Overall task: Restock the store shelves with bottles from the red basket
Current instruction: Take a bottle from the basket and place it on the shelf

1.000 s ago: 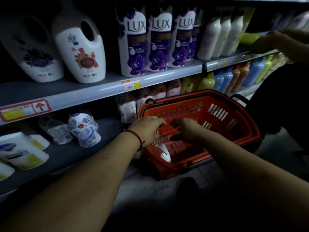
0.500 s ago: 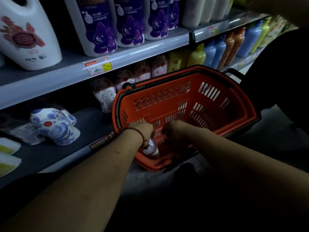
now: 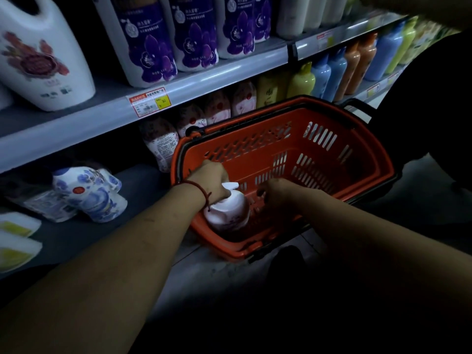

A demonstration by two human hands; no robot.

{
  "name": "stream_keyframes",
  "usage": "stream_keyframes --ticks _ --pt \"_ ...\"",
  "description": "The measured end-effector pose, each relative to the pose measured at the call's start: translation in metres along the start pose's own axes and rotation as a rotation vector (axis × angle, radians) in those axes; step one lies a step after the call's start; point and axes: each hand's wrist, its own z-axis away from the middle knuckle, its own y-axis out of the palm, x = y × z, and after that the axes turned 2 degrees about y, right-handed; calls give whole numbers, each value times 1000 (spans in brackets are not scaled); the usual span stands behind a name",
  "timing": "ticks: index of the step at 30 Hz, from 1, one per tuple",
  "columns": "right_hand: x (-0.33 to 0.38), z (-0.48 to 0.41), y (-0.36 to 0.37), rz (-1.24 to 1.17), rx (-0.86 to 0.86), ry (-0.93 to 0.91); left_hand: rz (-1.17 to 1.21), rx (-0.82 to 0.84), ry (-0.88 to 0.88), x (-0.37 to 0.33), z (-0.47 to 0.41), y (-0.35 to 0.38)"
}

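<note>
the left hand (image 3: 213,178), with a red string bracelet (image 3: 200,188) on its wrist, reaches into the near left corner of the red basket (image 3: 258,159). its grip is closed around the neck of a white pump bottle (image 3: 228,213), just under the pump head, whose nozzle points to the right. the bottle sits inside the basket against the near left wall, and whether it touches the basket floor cannot be told. the right hand (image 3: 277,198) is also inside the basket, just beside the bottle, fingers curled downward; it lies in shadow, so i cannot tell whether its grip has hold of anything. the basket's black handle (image 3: 357,108) lies folded at the far rim. the basket stands right in front of the lower shelf (image 3: 138,185), which carries blue-and-white refill pouches (image 3: 94,192) on the left, pink-and-white pouches (image 3: 161,144) behind the basket, and yellow, blue and orange bottles (image 3: 329,72) further right. on the upper shelf (image 3: 229,75) stand purple-flowered bottles (image 3: 153,47) and a large white jug (image 3: 43,57) with a red flower print, with a price tag (image 3: 148,101) on the shelf edge.
</note>
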Motion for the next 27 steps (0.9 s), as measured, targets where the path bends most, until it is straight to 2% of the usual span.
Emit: stream_keyframes --ticks 5,12,14,17,20,22,24,27 --pt "11 17 -4 -84 -124 -61 56 -108 127 -10 24 -41" --pt "39 38 -13 -466 -287 -279 140 -267 252 -21 59 -88" --pt "48 45 -20 -506 -349 -299 165 -335 280 -22 65 -94" --pt "61 48 -30 -482 -498 -246 307 -438 272 -21 68 -103" --pt "74 52 -42 -712 -552 -211 533 -525 200 -13 72 -112" --pt "85 59 -52 -875 -589 -197 557 -553 112 0 73 -113" --pt "97 68 -63 -996 -629 -196 531 -465 85 15 74 -109" --pt "116 78 -77 -1161 -649 -218 521 -156 196 31 82 -98"
